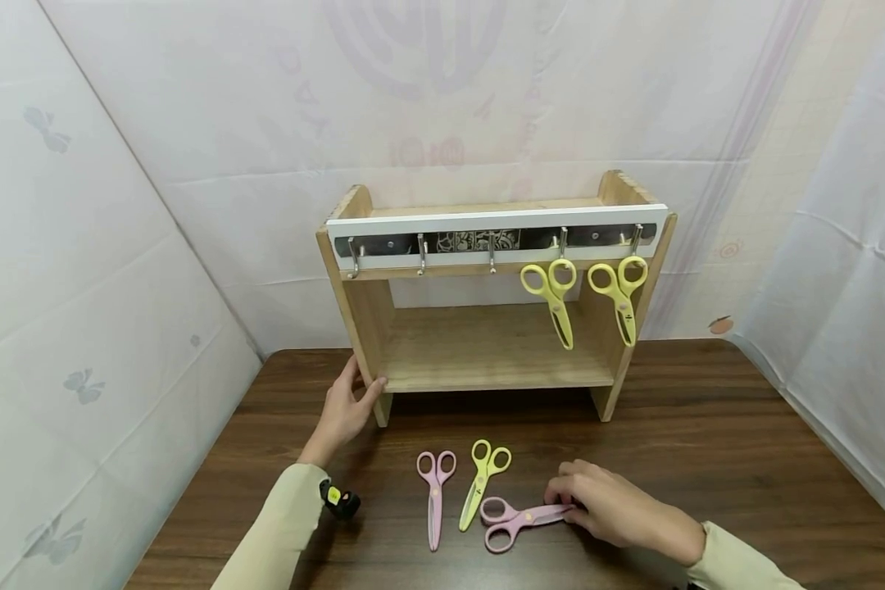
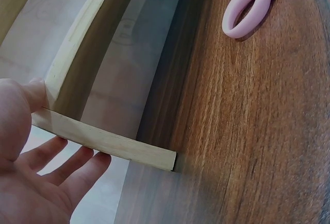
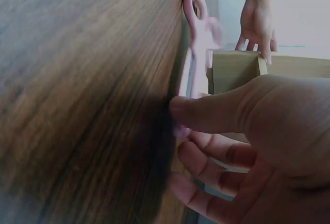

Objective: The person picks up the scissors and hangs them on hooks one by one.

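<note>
My left hand [image 1: 345,408] grips the left side panel [image 2: 108,140] of a small wooden shelf rack [image 1: 487,375], thumb at the front edge and fingers along the outer face. Low over the table, my right hand [image 1: 608,504] pinches a pair of pink scissors [image 1: 524,518] by the blade end, its handle loops pointing left. To their left lie yellow scissors [image 1: 481,482] and another pair of pink scissors [image 1: 435,496], handles toward the rack. Two yellow scissors, one [image 1: 558,307] beside the other [image 1: 624,305], hang by a handle loop from the rack's two rightmost hooks.
Across the rack's top front runs a white rail [image 1: 406,223] with several metal hooks; the three on the left bear nothing. The rack stands at the back of a dark wooden table [image 1: 708,442]. Pale patterned sheeting [image 1: 229,123] rises behind and at both sides.
</note>
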{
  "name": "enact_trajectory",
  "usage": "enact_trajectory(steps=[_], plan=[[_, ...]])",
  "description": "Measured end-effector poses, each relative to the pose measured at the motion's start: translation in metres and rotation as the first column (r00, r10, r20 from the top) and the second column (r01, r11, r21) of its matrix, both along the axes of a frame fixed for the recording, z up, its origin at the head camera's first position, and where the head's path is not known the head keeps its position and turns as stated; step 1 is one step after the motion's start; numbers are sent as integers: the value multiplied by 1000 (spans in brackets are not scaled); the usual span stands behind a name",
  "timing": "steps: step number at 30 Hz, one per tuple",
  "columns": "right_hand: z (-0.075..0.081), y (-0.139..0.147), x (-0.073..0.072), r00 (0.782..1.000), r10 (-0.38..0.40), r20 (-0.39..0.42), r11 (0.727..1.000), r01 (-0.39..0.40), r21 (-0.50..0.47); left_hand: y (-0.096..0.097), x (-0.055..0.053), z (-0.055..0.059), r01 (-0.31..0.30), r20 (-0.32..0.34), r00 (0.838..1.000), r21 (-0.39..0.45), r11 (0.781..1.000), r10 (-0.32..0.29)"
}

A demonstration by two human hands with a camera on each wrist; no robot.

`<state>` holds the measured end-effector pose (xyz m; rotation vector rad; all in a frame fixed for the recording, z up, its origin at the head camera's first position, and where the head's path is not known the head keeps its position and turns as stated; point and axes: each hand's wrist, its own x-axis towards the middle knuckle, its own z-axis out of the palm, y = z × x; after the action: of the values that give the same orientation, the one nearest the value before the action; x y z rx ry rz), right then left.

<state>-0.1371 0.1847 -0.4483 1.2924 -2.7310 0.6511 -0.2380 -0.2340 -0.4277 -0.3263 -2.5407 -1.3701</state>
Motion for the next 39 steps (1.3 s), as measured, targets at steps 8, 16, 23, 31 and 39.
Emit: enact_trajectory(steps=[8,16,23,31,39], plan=[[-1,2,-3,993,-93,-65,996,93,-8,1,0,-1,5,-1,1000,2,1000,-5],[-11,6,0,991,-128,-38,992,128,-5,2,0,-3,12,11,1000,17,1000,-12],[-12,7,-1,993,-115,3,993,115,-25,3,1,-5,16,7,1000,29,999,-16],[-11,8,-2,994,-103,-27,995,102,-21,4,0,-3,12,4,1000,19,1000,-12],[5,7,-7,992,-80,-93,997,79,-15,0,-1,-2,-1,-11,1000,7,1000,1]])
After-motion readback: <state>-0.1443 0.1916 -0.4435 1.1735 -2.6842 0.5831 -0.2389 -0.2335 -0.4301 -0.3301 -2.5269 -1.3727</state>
